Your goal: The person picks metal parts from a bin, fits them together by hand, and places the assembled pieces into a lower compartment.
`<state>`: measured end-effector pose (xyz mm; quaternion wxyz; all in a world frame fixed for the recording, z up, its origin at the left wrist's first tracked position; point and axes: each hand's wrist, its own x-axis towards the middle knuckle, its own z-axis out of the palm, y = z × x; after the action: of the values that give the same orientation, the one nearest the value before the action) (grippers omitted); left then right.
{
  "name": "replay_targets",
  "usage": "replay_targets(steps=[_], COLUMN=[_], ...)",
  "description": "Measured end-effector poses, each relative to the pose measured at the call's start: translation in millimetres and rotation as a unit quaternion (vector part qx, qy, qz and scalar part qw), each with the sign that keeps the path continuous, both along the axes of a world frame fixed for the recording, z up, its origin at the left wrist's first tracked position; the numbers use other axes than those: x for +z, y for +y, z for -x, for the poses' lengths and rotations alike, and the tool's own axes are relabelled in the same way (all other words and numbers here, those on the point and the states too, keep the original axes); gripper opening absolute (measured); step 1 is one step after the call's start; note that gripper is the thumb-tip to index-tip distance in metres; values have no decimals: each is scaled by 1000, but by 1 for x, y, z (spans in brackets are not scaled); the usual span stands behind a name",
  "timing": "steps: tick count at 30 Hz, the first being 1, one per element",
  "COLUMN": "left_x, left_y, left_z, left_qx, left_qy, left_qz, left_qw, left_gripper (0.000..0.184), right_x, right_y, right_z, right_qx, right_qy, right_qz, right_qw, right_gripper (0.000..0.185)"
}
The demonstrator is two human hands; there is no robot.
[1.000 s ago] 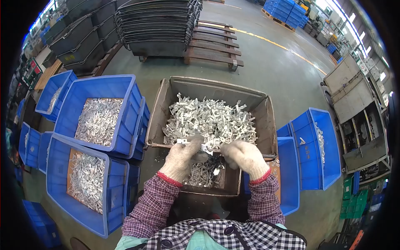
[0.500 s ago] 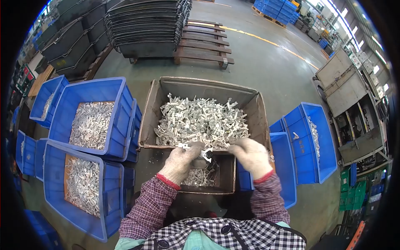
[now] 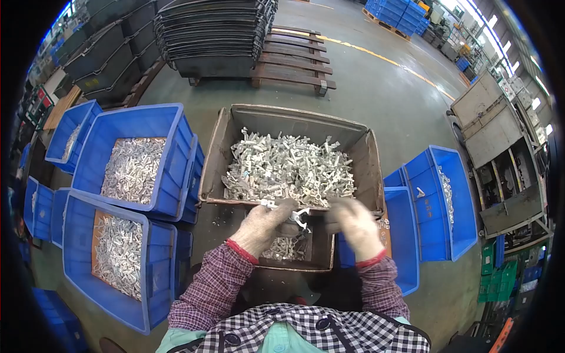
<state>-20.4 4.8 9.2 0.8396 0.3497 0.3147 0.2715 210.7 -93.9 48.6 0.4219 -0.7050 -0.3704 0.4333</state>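
My left hand (image 3: pixel 265 226), in a worn whitish work glove, is closed around a small silver metal bracket (image 3: pixel 301 220) with a forked end that sticks out past the fingertips. Another metal piece (image 3: pixel 268 203) shows at the back of that hand. To its right is my right hand (image 3: pixel 354 228), gloved too, with fingers smeared by motion, so its grip cannot be made out. Both hands are over the near rim of a grey metal bin (image 3: pixel 359 141) heaped with small metal brackets (image 3: pixel 288 167). Below them, a smaller brown-grey bin (image 3: pixel 322 259) holds more metal parts (image 3: pixel 285 249).
On the left stand blue crates (image 3: pixel 162 235) of small metal parts. More blue crates (image 3: pixel 406 235) are on the right, near a metal cabinet (image 3: pixel 500 170). Stacked dark bins (image 3: pixel 215 44) and a wooden pallet (image 3: pixel 294 65) stand at the back.
The forked bracket in my left hand has turned and shifted slightly right. My right hand has moved a little, its fingers now lower and blurred. The whole view has shifted slightly.
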Motion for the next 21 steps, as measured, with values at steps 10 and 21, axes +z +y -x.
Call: replay_targets(steps=[10,21], left_x=[18,7], left_y=[-3,5], left_z=[7,22], left_qx=[-11,-45], left_qy=[136,-61], left_qz=[-89,27], left_qw=[987,997], left_gripper=[58,62], right_x=[6,-10], right_y=[18,28], right_z=[54,51], right_qx=[45,72], right_qy=[-52,-145], right_qz=[-82,-141], right_qw=[994,977], right_gripper=[36,26])
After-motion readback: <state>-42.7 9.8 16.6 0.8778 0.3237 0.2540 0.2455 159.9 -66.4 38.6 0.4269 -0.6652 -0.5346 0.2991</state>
